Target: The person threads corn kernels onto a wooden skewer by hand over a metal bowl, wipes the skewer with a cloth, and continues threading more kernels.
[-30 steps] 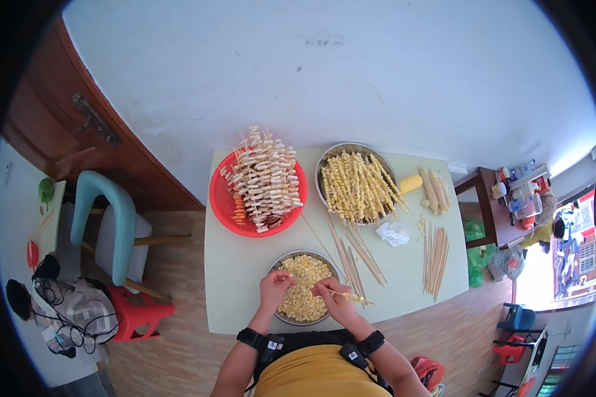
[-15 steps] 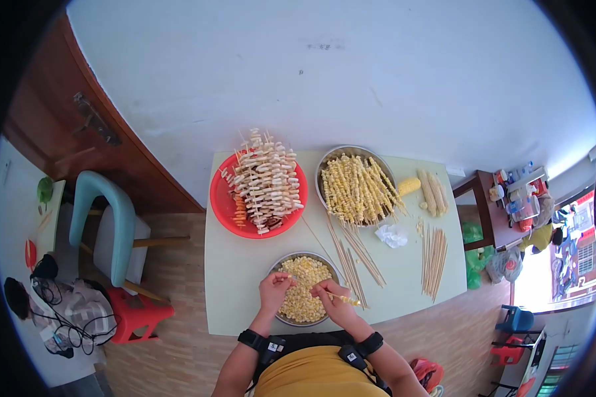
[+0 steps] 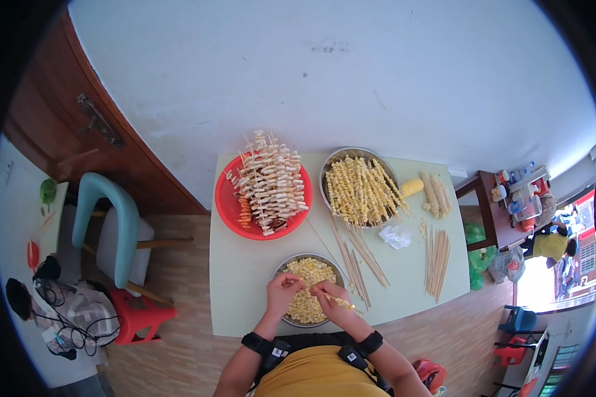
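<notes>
A steel bowl [image 3: 277, 270] of loose corn kernels [image 3: 309, 270] stands at the table's near edge, below both hands. My right hand [image 3: 334, 304] is closed round a skewer threaded with corn kernels [image 3: 344, 304], which sticks out to the right past the hand. Beside it, my left hand [image 3: 283, 294] pinches what looks like a single kernel by the skewer's tip. The fingertips of the two hands are close together over the bowl, and the fingers partly cover the tip.
Behind the bowl stand a red basin [image 3: 225, 215] of skewered white pieces and a steel basin [image 3: 326, 161] piled with corn skewers. Bare sticks [image 3: 437, 264], corn cobs [image 3: 436, 194] and crumpled white plastic [image 3: 395, 237] lie to the right. A person [image 3: 549, 246] is at the far right.
My left hand has moved right, bringing its pinched fingertips up to the skewer in my right hand. The view has shifted slightly, and the person at the far right has moved.
</notes>
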A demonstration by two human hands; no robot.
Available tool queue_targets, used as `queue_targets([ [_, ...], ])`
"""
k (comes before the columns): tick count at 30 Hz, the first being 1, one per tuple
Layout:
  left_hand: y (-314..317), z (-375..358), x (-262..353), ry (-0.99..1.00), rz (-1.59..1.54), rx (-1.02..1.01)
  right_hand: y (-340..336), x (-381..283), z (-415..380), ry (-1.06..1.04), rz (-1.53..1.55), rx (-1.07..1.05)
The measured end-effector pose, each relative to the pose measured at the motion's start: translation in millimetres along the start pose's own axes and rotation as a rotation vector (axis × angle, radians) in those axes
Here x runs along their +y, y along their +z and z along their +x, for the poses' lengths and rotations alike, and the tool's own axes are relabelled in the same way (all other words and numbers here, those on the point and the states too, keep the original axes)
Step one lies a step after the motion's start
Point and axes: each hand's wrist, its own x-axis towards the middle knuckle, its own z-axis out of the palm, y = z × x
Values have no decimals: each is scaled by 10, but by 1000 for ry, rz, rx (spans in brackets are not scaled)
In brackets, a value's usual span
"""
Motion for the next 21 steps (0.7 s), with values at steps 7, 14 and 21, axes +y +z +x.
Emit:
queue_targets([
  [7,6,-14,265,13,104,-24,-36,-102,-43,220,343,68],
  [14,-171,30,296,126,139,138,-208,-143,-43,160,356,355],
  [21,273,-215,602,159,50,11,-123,-169,1,87,257,396],
])
